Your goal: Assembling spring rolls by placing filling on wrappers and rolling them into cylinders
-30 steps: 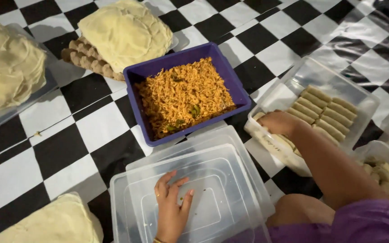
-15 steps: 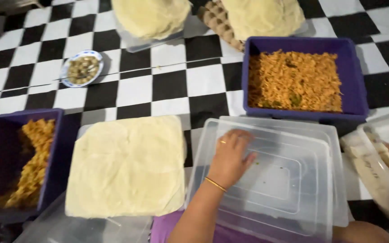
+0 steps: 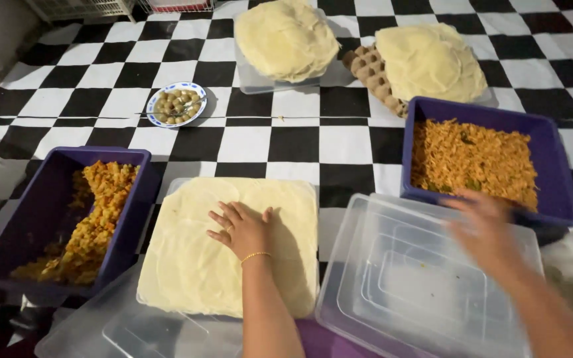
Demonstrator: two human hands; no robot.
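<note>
Two hands are busy: the left hand (image 3: 243,229) lies flat and spread on the wrapper stack (image 3: 227,248) under it, while the blurry, empty right hand (image 3: 489,229) hovers over the clear lid (image 3: 426,285) by the filling tub (image 3: 475,159).

No packages, labels, signs or screens show anywhere on the checkered floor (image 3: 300,142).

Two purple tubs (image 3: 552,166) (image 3: 48,192), three wrapper stacks (image 3: 193,265) (image 3: 286,36) (image 3: 432,59), one small bowl (image 3: 176,104).
</note>
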